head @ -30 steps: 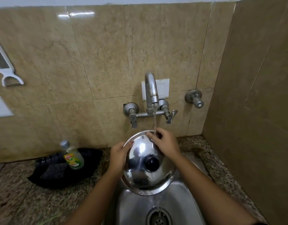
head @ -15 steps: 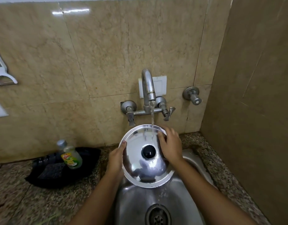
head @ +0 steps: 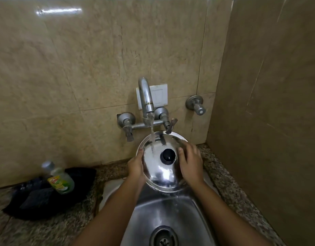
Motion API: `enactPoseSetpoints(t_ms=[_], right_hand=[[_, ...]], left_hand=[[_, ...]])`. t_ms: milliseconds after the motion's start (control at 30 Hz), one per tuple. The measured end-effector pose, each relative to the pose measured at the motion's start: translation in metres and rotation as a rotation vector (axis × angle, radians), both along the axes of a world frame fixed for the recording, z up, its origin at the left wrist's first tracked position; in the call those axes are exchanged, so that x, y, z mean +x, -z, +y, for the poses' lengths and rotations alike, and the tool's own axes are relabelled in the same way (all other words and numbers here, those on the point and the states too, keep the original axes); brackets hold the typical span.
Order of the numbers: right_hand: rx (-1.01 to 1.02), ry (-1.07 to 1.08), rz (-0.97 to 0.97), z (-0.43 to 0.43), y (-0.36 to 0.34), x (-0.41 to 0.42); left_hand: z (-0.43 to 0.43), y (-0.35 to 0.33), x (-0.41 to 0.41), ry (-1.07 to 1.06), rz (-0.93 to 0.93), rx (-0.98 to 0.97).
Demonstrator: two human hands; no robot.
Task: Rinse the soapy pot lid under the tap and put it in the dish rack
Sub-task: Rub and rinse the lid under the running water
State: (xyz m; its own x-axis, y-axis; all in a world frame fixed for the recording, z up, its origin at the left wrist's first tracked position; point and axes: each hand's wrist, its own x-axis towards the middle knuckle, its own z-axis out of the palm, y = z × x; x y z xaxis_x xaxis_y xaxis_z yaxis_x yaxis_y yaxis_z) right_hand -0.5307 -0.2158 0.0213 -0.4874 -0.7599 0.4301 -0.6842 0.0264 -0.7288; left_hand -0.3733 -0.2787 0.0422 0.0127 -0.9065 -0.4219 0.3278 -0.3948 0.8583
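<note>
A shiny steel pot lid [head: 160,172] with a black knob [head: 168,155] is held tilted over the steel sink [head: 153,210], knob side facing me. Water runs from the wall tap [head: 146,98] onto the lid's upper left part. My left hand [head: 135,167] grips the lid's left rim. My right hand [head: 190,161] lies flat on the lid's right side, fingers spread just beside the knob. No dish rack is in view.
A green dish-soap bottle [head: 60,178] leans on a black tray [head: 46,194] with a scrubber, left of the sink on the speckled stone counter [head: 46,231]. A separate valve [head: 195,104] sticks out of the tiled wall at right. A side wall closes the right.
My right hand has slid from the lid's top edge down to its right side. The lid has tilted and shifted slightly, and the stream now hits it left of the knob.
</note>
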Motion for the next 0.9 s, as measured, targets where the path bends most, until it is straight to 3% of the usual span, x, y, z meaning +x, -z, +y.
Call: enactPoseSetpoints(t_ms=[200, 367, 667, 900], right_hand=[[-0.057, 0.127, 0.02, 0.016, 0.008, 0.006], [-0.083, 0.104, 0.061, 0.029, 0.022, 0.03], [-0.093, -0.161, 0.161, 0.039, 0.039, 0.039], [-0.119, -0.43, 0.537, 0.049, 0.043, 0.029]], left_hand=[[0.017, 0.003, -0.009, 0.154, -0.16, -0.183], [0.039, 0.01, 0.008, 0.209, -0.265, -0.251], [0.039, 0.02, 0.08, -0.076, -0.175, -0.207], [0.036, 0.014, 0.101, -0.143, -0.035, -0.021]])
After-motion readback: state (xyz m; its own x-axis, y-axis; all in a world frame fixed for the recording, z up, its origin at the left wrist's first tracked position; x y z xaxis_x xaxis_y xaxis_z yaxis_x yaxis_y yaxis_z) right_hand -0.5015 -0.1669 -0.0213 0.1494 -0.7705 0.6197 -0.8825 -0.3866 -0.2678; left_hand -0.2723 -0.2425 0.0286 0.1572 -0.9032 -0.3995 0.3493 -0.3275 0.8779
